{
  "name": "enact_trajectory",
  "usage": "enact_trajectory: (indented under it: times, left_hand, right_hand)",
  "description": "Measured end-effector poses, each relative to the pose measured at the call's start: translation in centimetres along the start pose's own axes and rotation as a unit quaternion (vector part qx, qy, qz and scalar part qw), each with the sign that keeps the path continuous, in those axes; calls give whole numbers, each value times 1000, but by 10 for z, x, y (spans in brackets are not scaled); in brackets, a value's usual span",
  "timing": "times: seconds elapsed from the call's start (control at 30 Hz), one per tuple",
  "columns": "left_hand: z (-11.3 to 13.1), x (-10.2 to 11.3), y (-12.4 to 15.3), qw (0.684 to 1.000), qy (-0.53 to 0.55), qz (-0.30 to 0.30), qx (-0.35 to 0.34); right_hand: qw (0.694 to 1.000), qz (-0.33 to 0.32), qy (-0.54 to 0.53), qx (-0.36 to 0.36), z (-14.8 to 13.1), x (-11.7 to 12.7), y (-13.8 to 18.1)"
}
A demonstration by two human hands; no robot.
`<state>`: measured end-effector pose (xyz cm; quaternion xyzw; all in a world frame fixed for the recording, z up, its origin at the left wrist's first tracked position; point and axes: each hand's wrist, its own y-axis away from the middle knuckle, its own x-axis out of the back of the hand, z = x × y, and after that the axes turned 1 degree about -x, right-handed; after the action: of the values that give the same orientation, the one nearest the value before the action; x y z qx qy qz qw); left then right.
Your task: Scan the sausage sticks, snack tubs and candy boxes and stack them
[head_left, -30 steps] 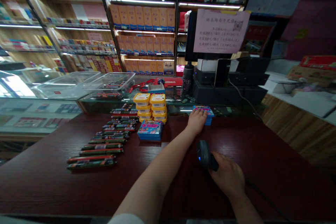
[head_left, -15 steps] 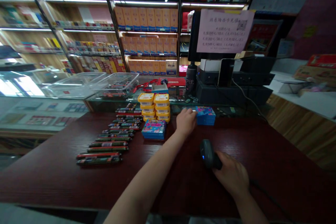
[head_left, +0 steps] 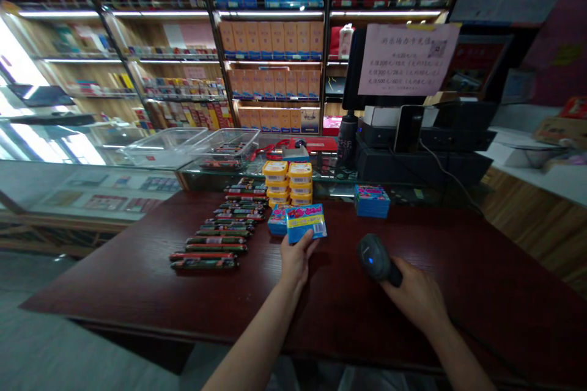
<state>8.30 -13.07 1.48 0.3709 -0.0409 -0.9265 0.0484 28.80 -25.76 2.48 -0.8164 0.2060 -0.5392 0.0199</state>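
Note:
My left hand (head_left: 296,256) grips a small blue packet with pink lettering (head_left: 306,222), lifted and tilted up above the dark red counter (head_left: 137,281). Just behind it lies a stack of the same blue packets (head_left: 276,220). My right hand (head_left: 415,296) is closed round the handle of a black barcode scanner (head_left: 375,256) with a blue light, its head turned toward the lifted packet. A second stack of blue packets (head_left: 372,200) lies farther back to the right.
Yellow tubs (head_left: 287,182) are stacked in two columns at the counter's back. Several long dark sticks (head_left: 215,235) lie in a row to the left. Behind are clear trays (head_left: 202,146), a till with a monitor and paper notice (head_left: 408,58), and shelves of boxes.
My left hand left the right stack of blue packets, moved left to the near stack and now holds one packet up. The scanner hand shifted slightly; my view turned left.

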Motion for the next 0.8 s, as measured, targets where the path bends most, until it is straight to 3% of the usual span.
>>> enact_trajectory:
  times: [0.07,0.17,0.27,0.53,0.8]
  left_hand:
    - [-4,1,-1,1000,23,2,-1]
    - [-10,4,-4,999,47,6,-14]
    - [-13,6,-6,998,57,11,-22]
    - [-13,1,-3,997,57,19,-39]
    - [-16,5,-6,998,44,17,-39]
  right_hand:
    - [994,-3,-110,0,-5,6,2]
    - [955,-4,-297,15,-16,12,9]
    - [921,-12,-390,4,-29,18,18]
    - [910,-76,-404,-58,-39,23,31]
    - [918,-62,-392,-16,-34,26,28]
